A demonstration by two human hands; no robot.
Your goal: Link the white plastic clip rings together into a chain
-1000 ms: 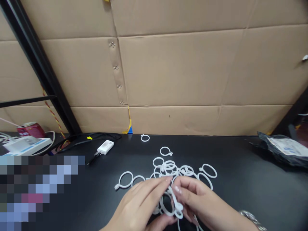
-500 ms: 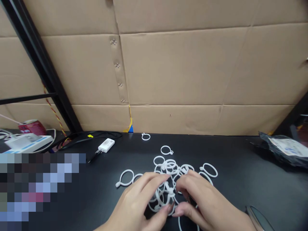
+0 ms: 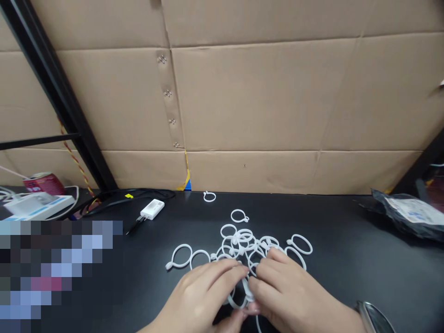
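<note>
A heap of white plastic rings [image 3: 248,243] lies on the black tabletop [image 3: 347,259]. My left hand [image 3: 204,296] and my right hand [image 3: 284,293] meet at the near side of the heap. Their fingers are curled and pinched together around a white ring [image 3: 243,298] held between them. More rings lie apart from the heap: one at the left [image 3: 180,256], one at the right [image 3: 301,243], one behind [image 3: 238,216] and one near the wall [image 3: 209,197].
A cardboard wall [image 3: 277,101] stands behind the table. A small white adapter with a black cable [image 3: 151,209] lies left of the rings. A dark plastic bag [image 3: 405,212] sits at the right edge. A black metal frame [image 3: 52,88] slants at the left, beside a power strip [image 3: 34,206].
Both hands stayed at the near side of the heap, drawing closer together around the ring; the right hand's fingers shifted left and pinched down. The view tilted slightly.
</note>
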